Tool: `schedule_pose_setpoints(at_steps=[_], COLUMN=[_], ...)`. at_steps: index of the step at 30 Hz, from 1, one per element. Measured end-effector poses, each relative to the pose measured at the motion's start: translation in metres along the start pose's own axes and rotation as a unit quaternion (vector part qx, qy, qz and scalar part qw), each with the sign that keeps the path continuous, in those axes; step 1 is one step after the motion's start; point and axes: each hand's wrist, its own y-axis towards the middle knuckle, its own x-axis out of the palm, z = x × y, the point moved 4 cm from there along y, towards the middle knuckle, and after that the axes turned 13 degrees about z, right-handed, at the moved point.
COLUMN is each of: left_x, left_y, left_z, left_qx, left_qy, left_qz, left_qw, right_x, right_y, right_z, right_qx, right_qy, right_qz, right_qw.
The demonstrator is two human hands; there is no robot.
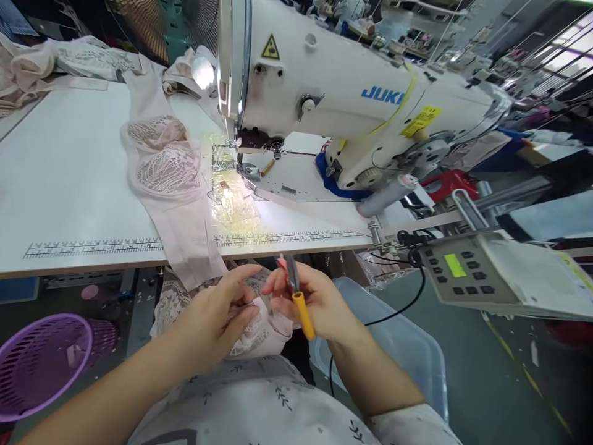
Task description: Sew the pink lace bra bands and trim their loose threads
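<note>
My left hand is closed, pinching the edge of a pale pink lace bra that lies over my lap below the table edge. Close by on the right, my right hand is closed around thread snips with a yellow handle, their dark blades tilted up. Its fingertips are next to the bra's upper edge; whether they also grip the cloth I cannot tell. Another pale bra lies on the table, left of the needle, its band hanging over the front edge.
A white sewing machine stands over the table. A control panel juts out at the right. Below are a purple basket and a clear plastic bin. More pale garments lie at the back left.
</note>
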Motion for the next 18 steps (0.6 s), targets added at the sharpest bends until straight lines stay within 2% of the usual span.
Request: schedule_pose_setpoints(at_steps=[4, 6, 12, 14, 18], left_x=[0.004, 0.005, 0.012, 0.017, 0.024], left_y=[0.002, 0.001, -0.005, -0.004, 0.0], left_z=[0.0, -0.003, -0.008, -0.009, -0.015], left_qx=[-0.004, -0.012, 0.033, 0.005, -0.129], left_qy=[-0.007, -0.002, 0.115, 0.101, -0.038], left_qz=[0.0, 0.013, 0.115, 0.106, 0.053], left_qw=[1.0, 1.0, 0.986, 0.989, 0.99], right_x=[0.008, 0.009, 0.009, 0.012, 0.014], right_y=[0.013, 0.015, 0.011, 0.009, 0.008], right_z=[-0.007, -0.005, 0.007, 0.01, 0.017], right_qx=[-0.004, -0.011, -0.021, -0.009, 0.037], right_qy=[0.005, 0.0, 0.021, 0.027, 0.046], right_qz=[-0.042, -0.044, 0.024, 0.043, 0.052], right_qw=[0.999, 0.999, 0.999, 0.999, 0.997])
